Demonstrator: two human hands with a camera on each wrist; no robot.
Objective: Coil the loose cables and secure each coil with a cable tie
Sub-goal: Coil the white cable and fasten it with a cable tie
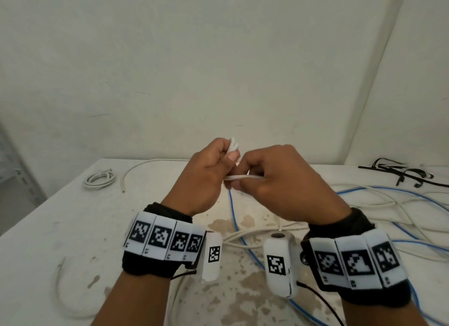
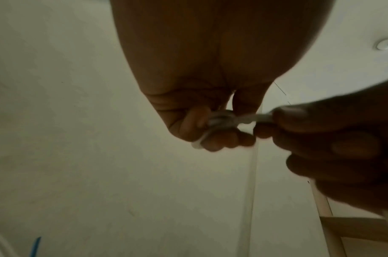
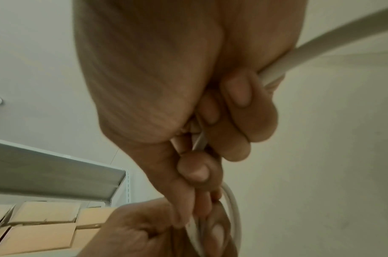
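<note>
Both hands are raised above the table, close together. My left hand grips a small coil of white cable whose loops stick out above its fingers; the left wrist view shows the coil pinched in the curled fingers. My right hand holds a run of the same white cable stretched toward the left hand; in the right wrist view the cable passes through its closed fingers. No cable tie is visible in either hand.
A tied white coil lies at the far left, with a loose white cable beside it. Blue cable and white cables tangle at centre and right. Black cable ties sit far right. Another white cable curves near left.
</note>
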